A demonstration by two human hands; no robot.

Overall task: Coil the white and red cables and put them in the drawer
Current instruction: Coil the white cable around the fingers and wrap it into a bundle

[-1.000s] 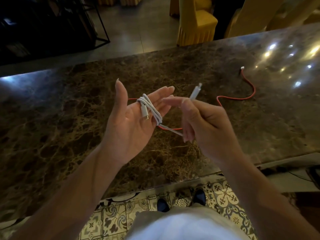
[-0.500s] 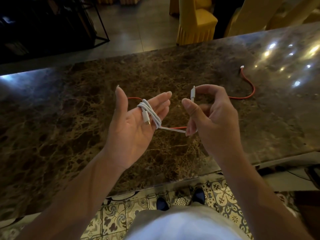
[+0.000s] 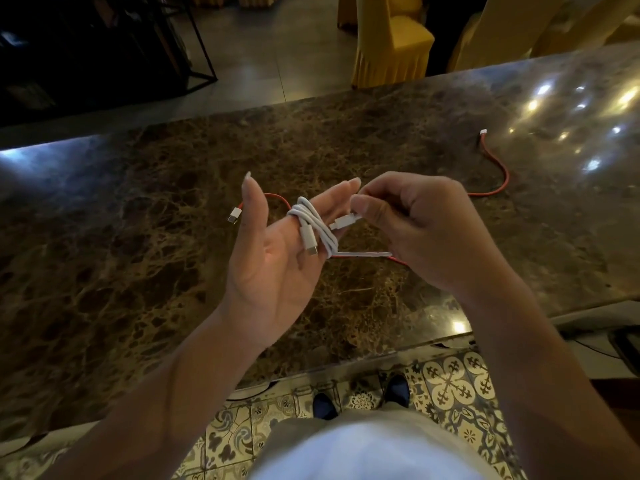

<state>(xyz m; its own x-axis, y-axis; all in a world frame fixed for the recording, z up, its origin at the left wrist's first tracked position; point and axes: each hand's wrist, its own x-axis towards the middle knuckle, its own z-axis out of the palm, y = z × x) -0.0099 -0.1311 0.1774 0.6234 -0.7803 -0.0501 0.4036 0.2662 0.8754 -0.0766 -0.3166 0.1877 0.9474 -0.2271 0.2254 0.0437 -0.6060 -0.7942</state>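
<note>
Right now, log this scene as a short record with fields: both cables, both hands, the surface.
white cable: wound in loops around the left hand's fingers; one plug lies on the palm
left hand: palm up, fingers straight, cable loops around them
right hand: pinches the white cable's free plug end beside the left fingertips
red cable: uncoiled, flat on the countertop, running behind both hands
countertop: dark veined marble
drawer: not in view

Brown marble counter (image 3: 145, 216), yellow skirted chair (image 3: 391, 39) behind it, black metal rack (image 3: 104, 46) far left, patterned floor tiles (image 3: 450, 379) below.
</note>
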